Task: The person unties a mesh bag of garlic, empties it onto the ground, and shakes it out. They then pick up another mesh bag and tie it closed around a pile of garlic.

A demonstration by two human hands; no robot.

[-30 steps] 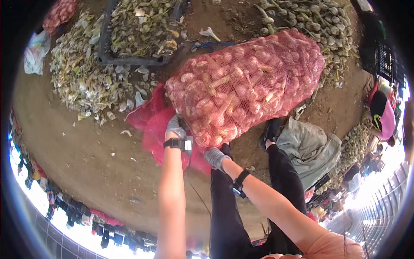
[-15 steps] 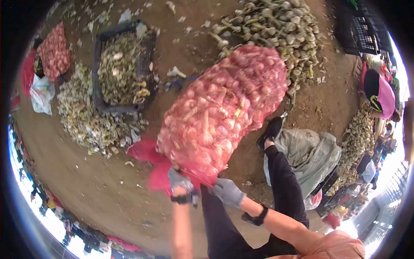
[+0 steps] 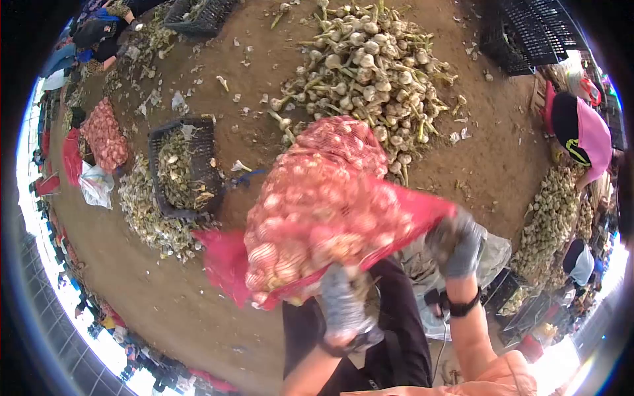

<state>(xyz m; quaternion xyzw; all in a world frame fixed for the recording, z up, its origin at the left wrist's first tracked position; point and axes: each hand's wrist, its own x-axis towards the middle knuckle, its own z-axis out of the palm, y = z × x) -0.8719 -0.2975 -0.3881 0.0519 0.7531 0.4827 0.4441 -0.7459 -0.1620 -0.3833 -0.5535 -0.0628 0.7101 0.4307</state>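
A full red mesh bag (image 3: 310,204) of garlic bulbs leans in front of my legs, its near end facing me. My right hand (image 3: 459,244), in a grey glove, is closed on a corner of the mesh and stretches it out to the right. My left hand (image 3: 343,303), gloved too and slightly blurred, is closed at the lower near edge of the bag; its fingertips are partly hidden against the mesh. A loose red flap (image 3: 224,267) of netting hangs out on the bag's left side.
A heap of garlic (image 3: 376,72) lies behind the bag. Left of it stands a black crate (image 3: 211,158) with trimmings around it. A pale sack (image 3: 492,254) lies at my right. Another filled bag (image 3: 104,135) stands far left. A person in pink (image 3: 594,138) bends at the right.
My hands have moved apart. The right one has gone up and right, pulling the mesh outward; the left one is now below the bag's near edge. The view has shifted, showing more of the heap.
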